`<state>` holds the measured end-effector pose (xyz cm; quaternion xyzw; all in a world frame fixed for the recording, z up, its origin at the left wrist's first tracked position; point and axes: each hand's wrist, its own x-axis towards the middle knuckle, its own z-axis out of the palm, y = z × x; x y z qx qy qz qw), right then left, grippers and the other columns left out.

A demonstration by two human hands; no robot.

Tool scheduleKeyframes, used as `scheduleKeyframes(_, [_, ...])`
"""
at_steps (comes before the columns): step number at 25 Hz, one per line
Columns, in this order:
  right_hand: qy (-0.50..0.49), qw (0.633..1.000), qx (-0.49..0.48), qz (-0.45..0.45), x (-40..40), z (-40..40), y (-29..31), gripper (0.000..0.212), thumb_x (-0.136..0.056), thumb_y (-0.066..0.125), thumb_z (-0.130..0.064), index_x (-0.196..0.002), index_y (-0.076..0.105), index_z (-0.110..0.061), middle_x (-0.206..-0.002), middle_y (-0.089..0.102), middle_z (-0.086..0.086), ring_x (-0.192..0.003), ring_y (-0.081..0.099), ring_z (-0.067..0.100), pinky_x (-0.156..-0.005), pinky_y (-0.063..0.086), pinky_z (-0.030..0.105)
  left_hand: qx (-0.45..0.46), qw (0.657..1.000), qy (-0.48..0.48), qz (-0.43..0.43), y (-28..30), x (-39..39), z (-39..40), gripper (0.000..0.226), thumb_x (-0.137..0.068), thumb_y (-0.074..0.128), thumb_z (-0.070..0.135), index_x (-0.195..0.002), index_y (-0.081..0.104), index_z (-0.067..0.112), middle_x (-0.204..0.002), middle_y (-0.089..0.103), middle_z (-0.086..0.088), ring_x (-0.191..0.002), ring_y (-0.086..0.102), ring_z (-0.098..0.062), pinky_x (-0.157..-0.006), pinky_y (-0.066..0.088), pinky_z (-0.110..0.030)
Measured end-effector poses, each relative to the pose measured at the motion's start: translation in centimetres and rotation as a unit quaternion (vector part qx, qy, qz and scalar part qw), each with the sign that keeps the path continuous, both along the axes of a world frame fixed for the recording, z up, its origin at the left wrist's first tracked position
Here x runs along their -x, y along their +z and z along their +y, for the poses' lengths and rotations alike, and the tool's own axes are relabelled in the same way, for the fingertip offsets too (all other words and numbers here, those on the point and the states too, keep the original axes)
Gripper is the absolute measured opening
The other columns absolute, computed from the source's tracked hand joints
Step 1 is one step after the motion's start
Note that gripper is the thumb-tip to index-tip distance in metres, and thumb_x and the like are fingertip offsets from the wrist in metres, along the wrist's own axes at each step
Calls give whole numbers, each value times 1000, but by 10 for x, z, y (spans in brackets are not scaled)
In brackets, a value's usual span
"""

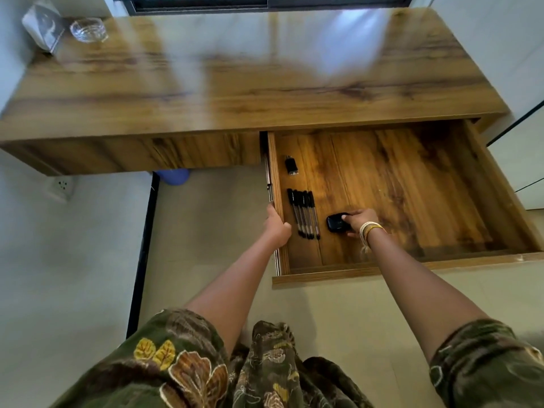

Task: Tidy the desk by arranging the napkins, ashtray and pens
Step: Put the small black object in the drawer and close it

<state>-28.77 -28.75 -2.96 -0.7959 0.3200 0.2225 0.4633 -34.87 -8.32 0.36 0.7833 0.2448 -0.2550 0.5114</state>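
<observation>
Several black pens (303, 214) lie side by side in the open drawer (412, 262), near its left wall. My right hand (360, 221) rests on the drawer floor, fingers closed on a small black case (336, 222) just right of the pens. My left hand (276, 226) grips the drawer's left side wall. On the desk top (235, 83), in the far left corner, stand a clear glass ashtray (88, 29) and a napkin pack in clear wrap (44, 23), close together.
A small black plug-like item (291, 164) lies further back in the drawer. A window frame runs behind the desk. Below the desk are a wall socket (61, 185), a blue object (173, 175) on the floor and a black vertical strip (144, 245).
</observation>
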Motion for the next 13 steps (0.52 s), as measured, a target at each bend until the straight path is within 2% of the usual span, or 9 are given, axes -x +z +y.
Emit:
scheduleKeyframes(1, [4, 1000, 23, -6, 0, 1, -1, 35, -86, 68, -11, -118, 61, 0, -120, 61, 19, -109, 61, 36, -82, 57, 41, 1, 1000, 3, -1, 1, 0, 0, 77, -99, 45, 11, -153, -8, 20, -154, 26, -19, -79, 53, -8, -59, 44, -18])
scheduleKeyframes(3, [20, 998, 54, -13, 1, 4, -1, 31, -84, 72, -16, -111, 66, -2, -115, 66, 17, -103, 64, 35, -88, 55, 45, 0, 1000, 5, -4, 2, 1, 0, 76, -99, 45, 12, -153, -8, 19, -156, 23, -18, -106, 57, -20, -74, 45, -19])
scheduleKeyframes(4, [31, 998, 62, -11, 1, 5, -3, 30, -83, 72, -18, -108, 67, -2, -113, 67, 18, -102, 65, 35, -90, 54, 46, -2, 1000, 7, -1, 3, 2, 0, 76, -99, 44, 12, -153, -8, 19, -156, 22, -18, -118, 53, -25, -76, 43, -20])
scheduleKeyframes(5, [40, 997, 68, -10, 2, 6, -3, 30, -83, 72, -20, -106, 67, -1, -112, 68, 19, -101, 65, 35, -91, 54, 47, -2, 1000, 10, 1, 5, 2, 0, 76, -99, 44, 11, -153, -8, 19, -156, 22, -18, -122, 51, -26, -73, 42, -17])
scheduleKeyframes(6, [46, 996, 78, -11, 3, 7, -2, 32, -84, 71, -23, -106, 65, -1, -112, 67, 19, -101, 65, 35, -91, 54, 46, 0, 1000, 15, -1, 5, 3, -1, 76, -99, 44, 11, -153, -7, 20, -156, 23, -18, -117, 53, -25, -65, 41, -15])
scheduleKeyframes(8, [60, 991, 117, -12, 7, 8, 2, 39, -87, 66, -28, -112, 60, 2, -114, 64, 18, -104, 62, 37, -91, 52, 43, -3, 1000, 20, -7, 4, 4, -3, 75, -99, 45, 10, -154, -6, 20, -153, 28, -18, -88, 55, -13, -51, 35, -17])
scheduleKeyframes(10, [67, 985, 157, -4, 10, 11, 4, 49, -87, 64, -32, -119, 55, 4, -121, 60, 19, -109, 59, 38, -91, 50, 40, -15, 1000, 21, -4, 6, 3, -4, 74, -99, 45, 9, -154, -4, 19, -152, 30, -17, -68, 43, -5, -48, 33, -19])
scheduleKeyframes(11, [53, 984, 167, 3, 12, 13, 4, 58, -86, 65, -34, -127, 50, 5, -129, 55, 21, -116, 55, 38, -95, 48, 41, -18, 1000, 21, -2, 6, 3, -3, 74, -99, 44, 9, -154, -4, 18, -152, 28, -17, -70, 44, -6, -49, 34, -19])
scheduleKeyframes(13, [17, 987, 159, 19, 17, 16, 8, 78, -82, 68, -33, -141, 31, 2, -143, 39, 24, -129, 43, 39, -104, 40, 43, -22, 1000, 13, 3, 6, 4, -3, 74, -99, 44, 9, -153, -5, 18, -155, 24, -18, -89, 55, -15, -60, 43, -19])
